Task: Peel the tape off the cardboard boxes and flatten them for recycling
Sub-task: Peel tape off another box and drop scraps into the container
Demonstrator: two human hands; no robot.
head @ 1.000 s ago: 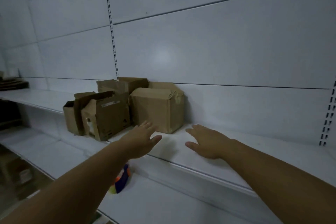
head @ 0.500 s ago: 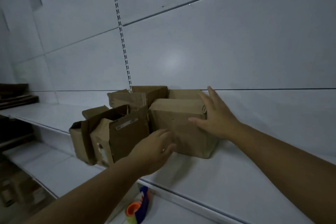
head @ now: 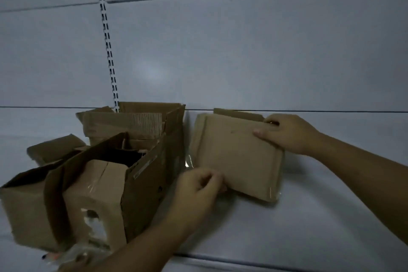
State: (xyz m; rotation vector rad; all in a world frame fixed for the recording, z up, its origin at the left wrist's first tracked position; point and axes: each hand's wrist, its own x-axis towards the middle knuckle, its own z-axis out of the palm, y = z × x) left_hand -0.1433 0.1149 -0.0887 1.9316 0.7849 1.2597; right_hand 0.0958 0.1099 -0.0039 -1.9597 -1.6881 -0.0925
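Closed brown cardboard box point(head: 236, 157) stands on white shelf point(head: 320, 216), just apart from cluster of opened brown cartons point(head: 106, 183) at left, which leaves room to work.

Right grip point(head: 289, 133): fingers curled over box's top right edge, likely steadying it against pull.

Left grip point(head: 198, 185): fingers bunched, pinching at box's lower left corner. Tape end or cardboard, cannot tell.

Clear tape strip point(head: 188, 162) glints on box's left side. Peeling judged barely begun.

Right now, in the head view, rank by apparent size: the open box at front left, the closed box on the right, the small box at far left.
1. open box at front left: largest, though nearest the camera.
2. closed box on the right.
3. small box at far left: smallest, but partly hidden.
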